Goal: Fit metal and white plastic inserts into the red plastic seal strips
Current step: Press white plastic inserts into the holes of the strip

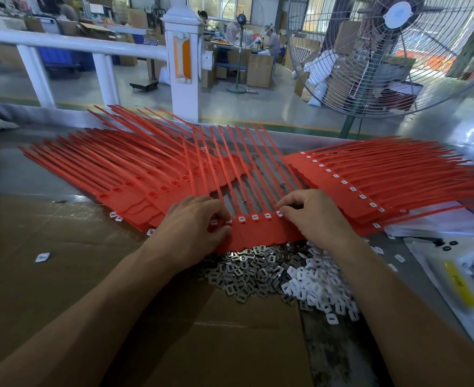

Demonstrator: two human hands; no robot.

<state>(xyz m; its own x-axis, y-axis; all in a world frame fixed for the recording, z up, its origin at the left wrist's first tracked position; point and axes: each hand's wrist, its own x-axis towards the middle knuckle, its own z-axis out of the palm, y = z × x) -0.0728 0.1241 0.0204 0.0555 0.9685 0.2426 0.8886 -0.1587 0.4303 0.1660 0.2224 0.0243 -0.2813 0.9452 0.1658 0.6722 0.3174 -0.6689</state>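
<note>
While both hands work along the near edge of a joined row of red seal strips [254,231], I see a line of sockets across its heads, several already filled with white plastic inserts [255,218]. My left hand [195,229] pinches the strip head at the left end of that row, fingers curled onto it. My right hand [311,216] has its fingertips [281,210] bunched on the socket at the right end; the grip is narrow, seemingly pressing an insert home, though I cannot see the piece itself.

Just near of the strips lie two loose heaps on the bench [327,350]: metal inserts [247,272] to the left, white inserts [316,289] to the right. Unfilled red strips [113,174] fan out far left; finished ones [369,185] are stacked to the right. Cardboard [48,247] covers the near left.

To do this step well, I judge each insert should sit square over its socket and be pushed straight down until flush, while the left hand steadies the row so it cannot slide.
</note>
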